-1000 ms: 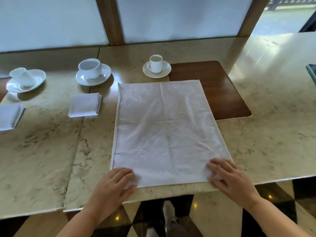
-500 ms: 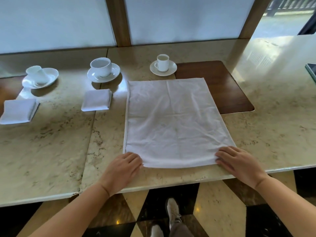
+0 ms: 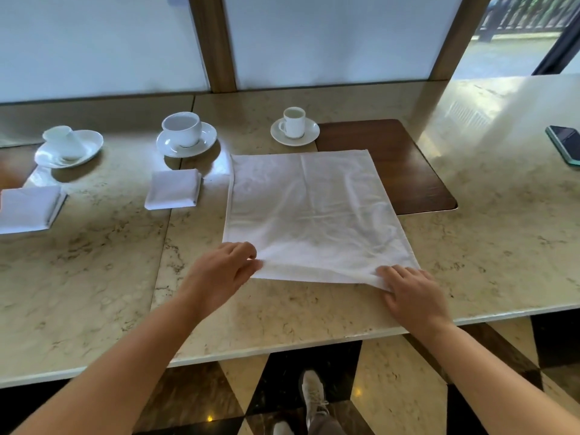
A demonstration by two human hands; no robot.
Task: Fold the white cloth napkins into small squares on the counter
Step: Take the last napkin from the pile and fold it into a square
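Note:
A large white cloth napkin lies spread on the marble counter, its far right corner over a dark wooden inlay. My left hand pinches the napkin's near left corner, lifted slightly off the counter. My right hand grips the near right corner, which is also raised a little. A small folded napkin rests to the left. Another folded napkin lies at the far left edge.
A large white cup on a saucer and a small cup on a saucer stand behind the napkin. A tipped cup on a dish sits far left. A phone lies at the right. The counter's front edge runs just below my hands.
My hands went from lying flat on the near edge to pinching its two corners, and the near edge has lifted and come away from the counter's front edge.

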